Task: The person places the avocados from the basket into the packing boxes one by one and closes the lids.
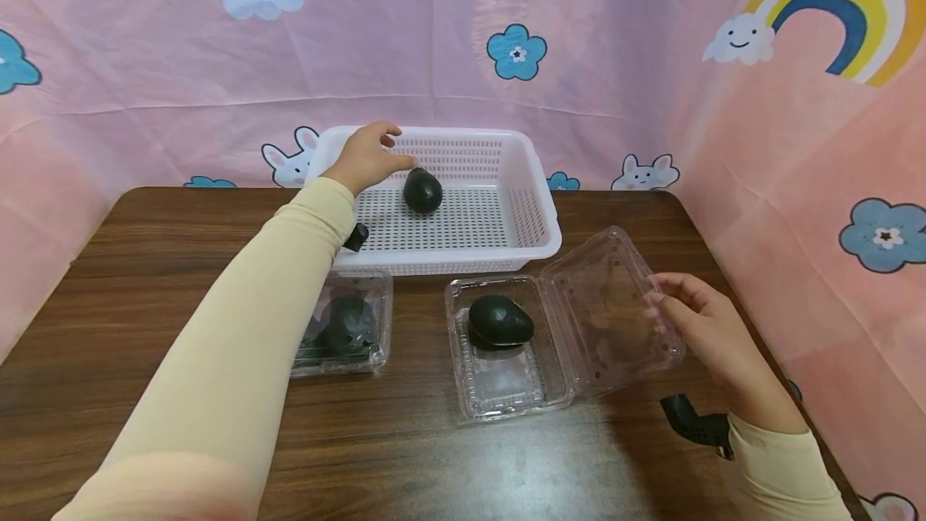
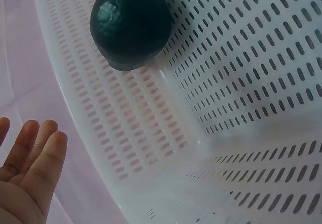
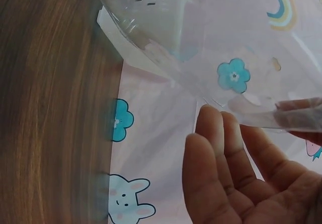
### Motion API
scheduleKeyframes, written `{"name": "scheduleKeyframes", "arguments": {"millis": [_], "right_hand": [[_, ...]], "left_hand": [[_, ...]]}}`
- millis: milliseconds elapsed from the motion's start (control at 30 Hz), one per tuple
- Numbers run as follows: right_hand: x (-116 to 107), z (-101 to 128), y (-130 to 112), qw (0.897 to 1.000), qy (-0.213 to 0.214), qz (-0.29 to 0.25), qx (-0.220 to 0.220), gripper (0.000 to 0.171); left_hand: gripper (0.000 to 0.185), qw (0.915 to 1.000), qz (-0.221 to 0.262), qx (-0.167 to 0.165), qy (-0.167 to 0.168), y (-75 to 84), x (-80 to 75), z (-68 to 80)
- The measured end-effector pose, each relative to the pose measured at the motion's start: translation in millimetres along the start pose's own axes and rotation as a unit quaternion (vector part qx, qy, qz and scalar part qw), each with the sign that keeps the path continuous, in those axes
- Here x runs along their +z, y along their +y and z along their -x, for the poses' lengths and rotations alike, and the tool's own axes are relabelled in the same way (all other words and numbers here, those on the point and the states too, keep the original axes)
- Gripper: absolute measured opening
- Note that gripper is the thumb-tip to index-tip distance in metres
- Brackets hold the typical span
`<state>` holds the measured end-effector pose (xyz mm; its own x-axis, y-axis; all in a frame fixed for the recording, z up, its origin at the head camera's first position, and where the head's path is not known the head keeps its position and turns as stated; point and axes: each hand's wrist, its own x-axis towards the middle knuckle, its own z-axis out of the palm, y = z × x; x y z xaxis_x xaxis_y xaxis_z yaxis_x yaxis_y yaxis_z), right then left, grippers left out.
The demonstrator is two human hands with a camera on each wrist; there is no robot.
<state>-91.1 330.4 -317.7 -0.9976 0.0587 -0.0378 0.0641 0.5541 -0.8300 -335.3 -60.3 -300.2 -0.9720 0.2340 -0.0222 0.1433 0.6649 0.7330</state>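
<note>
In the head view, one dark green avocado (image 1: 423, 191) sits inside a white slotted plastic basket (image 1: 535, 241). My left hand (image 1: 370, 157) hovers over the basket's left rear part, thumb close to that avocado, fingers loosely spread and holding nothing. The left wrist view shows the fingers apart from the avocado (image 2: 131, 25). My right hand (image 1: 712, 336) pinches the outer edge of a clear plastic lid (image 1: 604, 316) between thumb and fingers, tilting it up. This lid is hinged to a clear clamshell box (image 1: 499, 404), where another avocado (image 1: 501, 321) lies on its side.
Left of the open box stands a closed clamshell (image 1: 383, 320) with dark green fruit inside, partly hidden by my left forearm. Everything rests on a brown wooden table (image 1: 405, 457). A patterned pink cloth (image 1: 448, 38) hangs behind and beside it.
</note>
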Motion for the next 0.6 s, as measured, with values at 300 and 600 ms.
{"name": "scheduleKeyframes", "arguments": {"millis": [300,600], "right_hand": [[-1.5,-2.5,1.3,1.0,0.003,-0.007,-0.01,0.037],[-2.9,-3.0,4.1,1.0,0.001,-0.009,0.003,0.038]], "left_hand": [[0.066,1.0,-0.004,-0.003,-0.004,-2.1,6.0,-8.4],[0.065,0.9998,-0.009,-0.012,-0.011,-6.0,12.8,-17.4]]}}
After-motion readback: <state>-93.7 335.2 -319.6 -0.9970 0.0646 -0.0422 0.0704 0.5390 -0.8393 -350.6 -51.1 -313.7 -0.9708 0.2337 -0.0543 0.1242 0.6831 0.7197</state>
